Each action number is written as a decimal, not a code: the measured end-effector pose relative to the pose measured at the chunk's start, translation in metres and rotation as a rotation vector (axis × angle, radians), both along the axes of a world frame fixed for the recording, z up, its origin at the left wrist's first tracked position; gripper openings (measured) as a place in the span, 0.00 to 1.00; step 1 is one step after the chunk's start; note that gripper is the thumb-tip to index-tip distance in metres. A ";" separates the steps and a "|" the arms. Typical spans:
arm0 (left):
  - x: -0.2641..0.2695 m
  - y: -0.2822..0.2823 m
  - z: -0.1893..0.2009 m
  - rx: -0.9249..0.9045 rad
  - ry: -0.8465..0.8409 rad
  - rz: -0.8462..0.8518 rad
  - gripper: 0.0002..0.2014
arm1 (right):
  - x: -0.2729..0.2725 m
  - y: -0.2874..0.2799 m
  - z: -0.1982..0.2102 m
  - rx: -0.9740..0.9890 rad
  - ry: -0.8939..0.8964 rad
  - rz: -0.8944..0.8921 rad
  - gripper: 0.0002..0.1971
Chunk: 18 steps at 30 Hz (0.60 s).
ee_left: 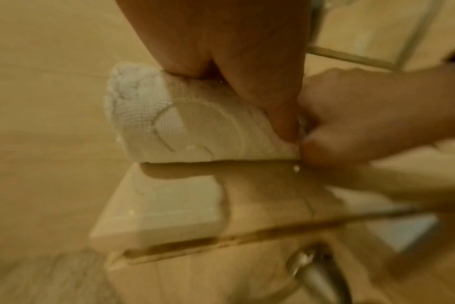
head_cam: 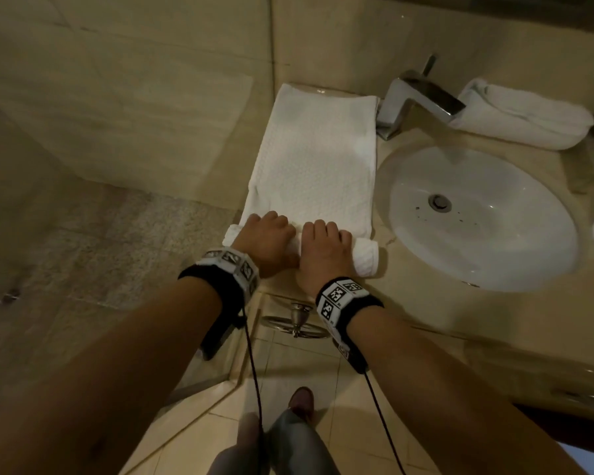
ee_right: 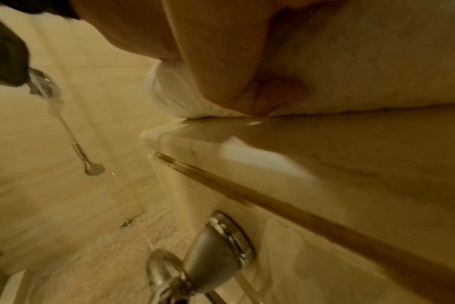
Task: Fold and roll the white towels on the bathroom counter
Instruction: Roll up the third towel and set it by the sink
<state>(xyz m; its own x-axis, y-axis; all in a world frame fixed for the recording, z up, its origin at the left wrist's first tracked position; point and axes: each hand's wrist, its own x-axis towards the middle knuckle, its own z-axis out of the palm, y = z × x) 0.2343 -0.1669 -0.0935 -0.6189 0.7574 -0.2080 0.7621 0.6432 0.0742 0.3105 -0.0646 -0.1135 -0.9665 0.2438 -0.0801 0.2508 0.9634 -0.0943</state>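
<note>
The white waffle-textured towel (head_cam: 314, 166) lay lengthwise on the beige marble counter (head_cam: 460, 323), its near end rolled at the counter's front edge. I saw the white oval sink (head_cam: 477, 214) just right of it, a chrome faucet (head_cam: 415, 97) behind, and a rolled white towel (head_cam: 522, 114) beyond. My left hand (head_cam: 264, 240) and right hand (head_cam: 324, 246) curled over the roll, gripping it. Beige tiles covered wall and floor.

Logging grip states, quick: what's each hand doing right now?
Left hand: fingers curled over the towel roll, gripping it.
Right hand: gripping the same roll.
</note>
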 end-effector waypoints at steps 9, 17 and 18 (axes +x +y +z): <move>0.005 0.009 -0.006 -0.131 0.225 -0.101 0.23 | -0.020 0.017 0.005 -0.086 -0.117 -0.064 0.27; -0.031 0.039 -0.014 -0.151 0.017 0.042 0.28 | -0.042 0.036 0.021 -0.240 -0.301 -0.049 0.35; -0.034 0.040 -0.014 -0.157 -0.003 0.048 0.27 | -0.039 0.035 0.021 -0.192 -0.261 0.002 0.37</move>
